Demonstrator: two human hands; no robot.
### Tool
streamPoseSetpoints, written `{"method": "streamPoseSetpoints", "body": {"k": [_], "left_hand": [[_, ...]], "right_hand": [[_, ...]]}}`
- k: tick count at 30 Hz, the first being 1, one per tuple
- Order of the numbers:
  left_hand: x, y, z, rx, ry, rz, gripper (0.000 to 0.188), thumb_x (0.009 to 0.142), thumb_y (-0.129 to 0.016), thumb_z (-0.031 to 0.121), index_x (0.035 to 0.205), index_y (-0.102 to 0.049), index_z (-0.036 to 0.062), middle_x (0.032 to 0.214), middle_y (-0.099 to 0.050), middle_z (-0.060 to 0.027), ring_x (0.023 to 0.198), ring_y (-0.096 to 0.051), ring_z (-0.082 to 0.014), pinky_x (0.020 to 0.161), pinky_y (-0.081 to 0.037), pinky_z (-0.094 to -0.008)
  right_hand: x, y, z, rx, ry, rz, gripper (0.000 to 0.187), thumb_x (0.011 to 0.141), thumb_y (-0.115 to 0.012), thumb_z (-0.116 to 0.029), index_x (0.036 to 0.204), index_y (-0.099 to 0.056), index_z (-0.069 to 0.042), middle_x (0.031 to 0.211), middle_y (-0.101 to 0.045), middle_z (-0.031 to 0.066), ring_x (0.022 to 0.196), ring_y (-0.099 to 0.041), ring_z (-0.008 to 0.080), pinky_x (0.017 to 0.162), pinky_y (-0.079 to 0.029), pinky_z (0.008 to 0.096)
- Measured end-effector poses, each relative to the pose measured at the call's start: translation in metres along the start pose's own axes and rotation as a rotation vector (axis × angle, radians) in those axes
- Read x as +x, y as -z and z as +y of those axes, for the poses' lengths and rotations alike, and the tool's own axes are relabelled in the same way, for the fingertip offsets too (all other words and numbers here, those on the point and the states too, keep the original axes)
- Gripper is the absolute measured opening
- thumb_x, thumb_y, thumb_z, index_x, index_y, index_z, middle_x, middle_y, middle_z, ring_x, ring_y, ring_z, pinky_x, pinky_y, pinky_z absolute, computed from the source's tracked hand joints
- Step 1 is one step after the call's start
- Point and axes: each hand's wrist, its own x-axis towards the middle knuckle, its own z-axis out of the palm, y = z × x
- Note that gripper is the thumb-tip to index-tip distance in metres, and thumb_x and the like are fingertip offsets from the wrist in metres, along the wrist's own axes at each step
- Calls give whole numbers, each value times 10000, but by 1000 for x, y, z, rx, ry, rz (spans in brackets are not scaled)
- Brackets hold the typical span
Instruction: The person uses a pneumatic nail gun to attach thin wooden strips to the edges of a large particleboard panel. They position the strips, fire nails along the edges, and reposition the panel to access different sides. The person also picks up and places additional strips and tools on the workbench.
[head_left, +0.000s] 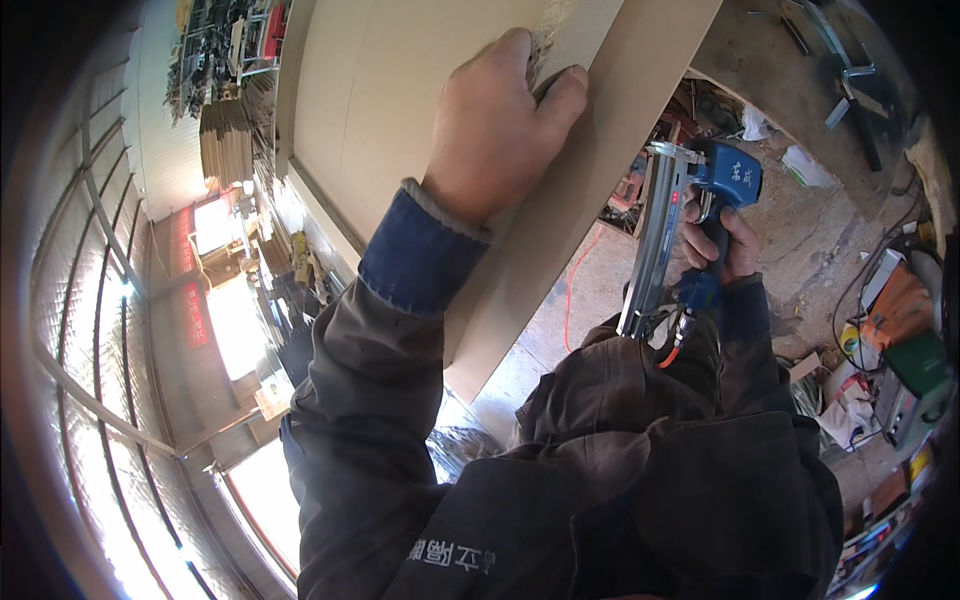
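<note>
My left hand (pixel 500 130) is closed over a strip along a large beige panel (pixel 370 90), its thumb and knuckles toward the panel's near rim. What its fingertips press against is partly hidden. A flat beige side board (pixel 560 230) runs along the panel below that hand. My right hand (pixel 722 240) is wrapped round the handle of a blue and silver air nail gun (pixel 735 172), with a finger near the trigger. The gun's long metal magazine (pixel 652 240) points down toward my body, and its nose lies close to the board's edge but apart from it.
An orange air hose (pixel 570 290) hangs between the board and the gun. At upper right stands a dark workbench (pixel 790 80) with metal tools. Orange and green items (pixel 900 330) clutter the floor at right. Stacked sheets (pixel 228 140) stand at far left.
</note>
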Motion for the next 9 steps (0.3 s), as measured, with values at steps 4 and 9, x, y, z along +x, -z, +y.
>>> {"method": "streamPoseSetpoints", "body": {"k": [4, 9], "left_hand": [[0, 1, 5, -6, 88, 5, 411, 887, -690, 330, 762, -517, -21, 649, -525, -192, 611, -503, -328, 566, -431, -421], [-1, 1, 11, 110, 16, 85, 432, 900, -713, 319, 733, -498, -16, 590, -445, -118, 566, -365, -171, 526, -383, -343]], "right_hand": [[9, -9, 6, 21, 8, -27, 588, 940, -667, -352, 1341, -437, 11, 1061, -658, 87, 521, -530, 76, 450, -445, 237], [21, -6, 9, 34, 21, -41, 606, 930, -678, -361, 1338, -435, 16, 1050, -666, 82, 512, -529, 73, 427, -431, 224]]}}
